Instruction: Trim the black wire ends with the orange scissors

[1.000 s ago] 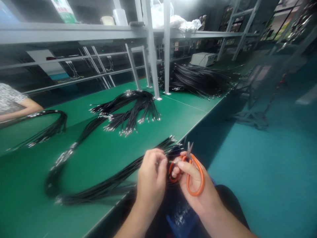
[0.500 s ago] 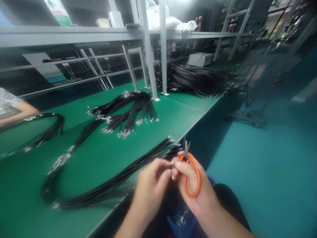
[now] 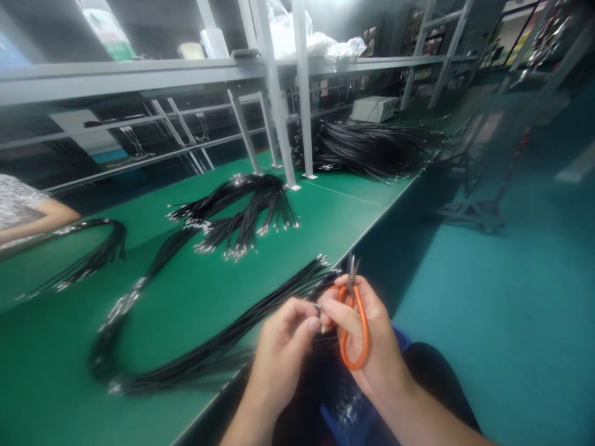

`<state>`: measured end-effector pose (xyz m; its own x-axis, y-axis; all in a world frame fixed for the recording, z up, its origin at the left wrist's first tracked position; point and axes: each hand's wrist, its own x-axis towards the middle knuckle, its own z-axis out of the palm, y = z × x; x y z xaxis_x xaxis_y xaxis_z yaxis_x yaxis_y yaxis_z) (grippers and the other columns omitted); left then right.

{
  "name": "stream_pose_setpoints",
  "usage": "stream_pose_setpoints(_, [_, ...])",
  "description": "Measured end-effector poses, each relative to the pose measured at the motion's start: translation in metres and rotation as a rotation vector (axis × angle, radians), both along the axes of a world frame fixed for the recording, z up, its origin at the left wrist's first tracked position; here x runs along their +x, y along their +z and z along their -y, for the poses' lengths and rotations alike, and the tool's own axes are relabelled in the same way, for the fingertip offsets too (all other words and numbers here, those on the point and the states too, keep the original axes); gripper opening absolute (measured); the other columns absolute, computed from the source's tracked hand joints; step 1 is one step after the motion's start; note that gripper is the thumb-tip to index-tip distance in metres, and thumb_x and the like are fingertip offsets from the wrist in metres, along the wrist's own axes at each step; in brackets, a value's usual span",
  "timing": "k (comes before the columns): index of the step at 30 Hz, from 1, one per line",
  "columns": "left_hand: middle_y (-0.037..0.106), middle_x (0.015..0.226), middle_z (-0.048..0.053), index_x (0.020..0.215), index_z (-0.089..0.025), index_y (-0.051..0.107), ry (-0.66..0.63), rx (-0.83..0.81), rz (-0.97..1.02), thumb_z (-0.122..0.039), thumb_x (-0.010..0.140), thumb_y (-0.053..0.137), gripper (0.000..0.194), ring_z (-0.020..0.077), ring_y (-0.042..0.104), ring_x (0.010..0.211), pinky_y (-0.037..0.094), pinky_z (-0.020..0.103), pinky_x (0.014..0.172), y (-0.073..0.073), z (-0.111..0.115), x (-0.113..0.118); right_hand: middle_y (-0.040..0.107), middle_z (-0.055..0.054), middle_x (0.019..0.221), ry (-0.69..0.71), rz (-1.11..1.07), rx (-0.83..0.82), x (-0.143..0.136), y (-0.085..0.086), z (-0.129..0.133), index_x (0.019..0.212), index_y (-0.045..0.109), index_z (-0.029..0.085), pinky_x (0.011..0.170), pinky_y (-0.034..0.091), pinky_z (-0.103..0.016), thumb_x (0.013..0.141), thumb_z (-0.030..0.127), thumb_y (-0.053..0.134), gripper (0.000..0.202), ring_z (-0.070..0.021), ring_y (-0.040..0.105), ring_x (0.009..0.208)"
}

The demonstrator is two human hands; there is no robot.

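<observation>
Here in the lower middle of the frame the right hand [image 3: 372, 328] has the orange-handled scissors [image 3: 352, 285] in its grip, blades parted and pointing up and away, seemingly parked so that thumb and fingertips stay free for fine work. Facing it, the left hand [image 3: 286, 347] curls in, thumb and forefinger narrowed toward a tiny metallic tip [image 3: 318, 306] between the hands; which hand really has it, I can't tell. And look at the near cable bundle [image 3: 223, 341]: it sweeps along the green table [image 3: 325, 229] with loose ends fanned at the edge beside the hands, probably so that single strands come within easy reach. Below, a blue container [image 3: 402, 337] sits under the hands, perhaps to catch what drops. Up in the centre another black bunch [image 3: 253, 192] lies splayed, likely out of the way.
</observation>
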<state>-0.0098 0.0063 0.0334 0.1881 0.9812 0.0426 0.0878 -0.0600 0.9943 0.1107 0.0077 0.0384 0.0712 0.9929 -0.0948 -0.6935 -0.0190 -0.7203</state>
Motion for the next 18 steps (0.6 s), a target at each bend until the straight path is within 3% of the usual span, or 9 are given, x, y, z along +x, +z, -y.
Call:
stream_pose_setpoints(3, [0.057,0.070,0.000,0.076,-0.016,0.056,-0.013,-0.036,0.068,-0.030,0.084,0.059,0.016,0.0108,0.045,0.060,0.036,0.021,0.055,-0.004,-0.002,-0.001,0.057,0.008,0.063,-0.018,0.081,-0.001,0.002,-0.006,0.002,0.087,0.049,0.023,0.053,0.044,-0.019,0.070,0.014,0.071,0.028,-0.0077,0.051,0.052])
stream_pose_setpoints(6, [0.056,0.069,0.000,0.077,-0.016,0.056,-0.016,-0.089,0.097,-0.030,0.084,0.060,0.016,0.0102,0.042,0.058,0.035,0.021,0.054,-0.008,-0.005,-0.003,0.060,0.005,0.067,-0.152,0.349,0.037,0.007,-0.016,0.004,0.088,0.053,0.023,0.057,0.047,-0.023,0.071,0.014,0.070,0.025,-0.0110,0.057,0.058])
stream_pose_setpoints(11, [0.053,0.068,-0.002,0.075,-0.016,0.056,-0.034,-0.093,0.117,-0.030,0.083,0.061,0.016,0.0096,0.041,0.057,0.034,0.020,0.054,-0.010,-0.007,-0.004,0.068,-0.003,0.098,-0.343,0.749,0.342,0.009,-0.028,0.007,0.101,0.058,0.028,0.074,0.051,-0.031,0.072,0.009,0.068,0.036,-0.0188,0.064,0.084])
stream_pose_setpoints(15, [0.052,0.067,-0.002,0.076,-0.015,0.059,-0.036,-0.088,0.114,-0.030,0.082,0.061,0.016,0.0095,0.042,0.058,0.035,0.020,0.054,-0.008,-0.005,-0.003,0.071,0.000,0.089,-0.422,1.016,0.521,0.008,-0.031,0.004,0.102,0.060,0.031,0.070,0.053,-0.029,0.070,0.002,0.067,0.044,-0.0188,0.066,0.080])
stream_pose_setpoints(18, [0.055,0.069,-0.001,0.079,-0.015,0.062,-0.029,-0.090,0.096,-0.029,0.080,0.064,0.014,0.0104,0.044,0.059,0.036,0.020,0.054,-0.005,-0.003,-0.003,0.071,0.001,0.086,-0.484,1.093,0.616,0.009,-0.032,0.003,0.106,0.058,0.033,0.069,0.053,-0.030,0.068,-0.003,0.066,0.053,-0.0193,0.067,0.078])
